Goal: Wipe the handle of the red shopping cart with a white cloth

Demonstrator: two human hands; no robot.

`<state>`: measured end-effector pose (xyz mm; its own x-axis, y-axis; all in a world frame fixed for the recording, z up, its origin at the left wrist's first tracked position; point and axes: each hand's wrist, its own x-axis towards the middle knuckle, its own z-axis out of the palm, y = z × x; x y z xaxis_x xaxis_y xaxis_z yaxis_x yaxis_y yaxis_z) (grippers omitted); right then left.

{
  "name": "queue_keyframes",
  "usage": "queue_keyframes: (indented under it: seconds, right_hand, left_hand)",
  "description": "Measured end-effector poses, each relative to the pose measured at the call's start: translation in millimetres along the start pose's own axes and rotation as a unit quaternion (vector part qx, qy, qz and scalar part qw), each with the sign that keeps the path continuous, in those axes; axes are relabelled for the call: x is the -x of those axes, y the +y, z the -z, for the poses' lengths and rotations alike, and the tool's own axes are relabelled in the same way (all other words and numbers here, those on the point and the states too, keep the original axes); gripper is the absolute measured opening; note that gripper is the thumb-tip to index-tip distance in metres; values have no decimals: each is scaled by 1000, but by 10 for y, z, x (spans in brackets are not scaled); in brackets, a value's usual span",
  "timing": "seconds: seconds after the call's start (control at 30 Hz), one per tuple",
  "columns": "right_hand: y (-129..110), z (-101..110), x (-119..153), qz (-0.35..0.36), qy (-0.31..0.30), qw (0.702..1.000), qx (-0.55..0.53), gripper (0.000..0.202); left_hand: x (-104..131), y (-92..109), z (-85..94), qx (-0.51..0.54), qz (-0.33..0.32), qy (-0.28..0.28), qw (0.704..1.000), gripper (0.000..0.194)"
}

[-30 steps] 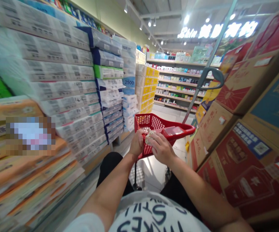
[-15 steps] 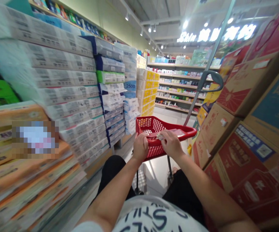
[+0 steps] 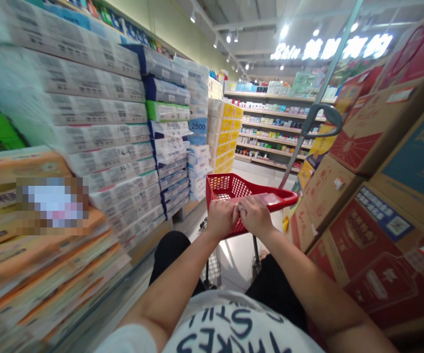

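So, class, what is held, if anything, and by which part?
Left hand and right hand curl over the near edge of the red shopping cart; whether they grip anything cannot be told.

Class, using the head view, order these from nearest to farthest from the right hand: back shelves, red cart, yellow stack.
1. Red cart: right at the right hand.
2. Yellow stack: beyond the cart, to the left.
3. Back shelves: farthest ahead, past the stack.

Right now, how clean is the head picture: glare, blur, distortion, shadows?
Head view: the lit sign blows out white; the orange packs smear toward the left edge, partly pixelated; the right-hand cartons look stretched; a grid-like shadow falls on the floor below the red cart.
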<state>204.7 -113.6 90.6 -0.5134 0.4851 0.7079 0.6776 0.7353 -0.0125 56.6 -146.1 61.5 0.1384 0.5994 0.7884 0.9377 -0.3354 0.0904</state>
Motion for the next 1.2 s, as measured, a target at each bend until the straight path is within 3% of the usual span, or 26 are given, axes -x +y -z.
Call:
queue_keyframes:
  seconds: [0.13, 0.33, 0.57, 0.87, 1.2]
  right_hand:
    - [208, -49, -124, 28, -40, 999, -12, 21]
    - [376, -211, -282, -21, -39, 998, -46, 33]
    - [170, -266, -323, -78, -45, 996, 24, 24]
    - [59, -155, -196, -110, -35, 992, 59, 21]
    - [-255, -141, -180, -45, -37, 997, 50, 18]
  left_hand:
    - [4, -123, -56, 13, -20, 16, 1000, 30]
    - [-55, -354, -197, 22, 2, 37, 999, 28]
    - [-90, -439, -225, 18, 28, 42, 999, 29]
    - [-15, -391, -167, 23, -53, 29, 998, 31]
    - [90, -699, -37, 83, -18, 60, 995, 31]
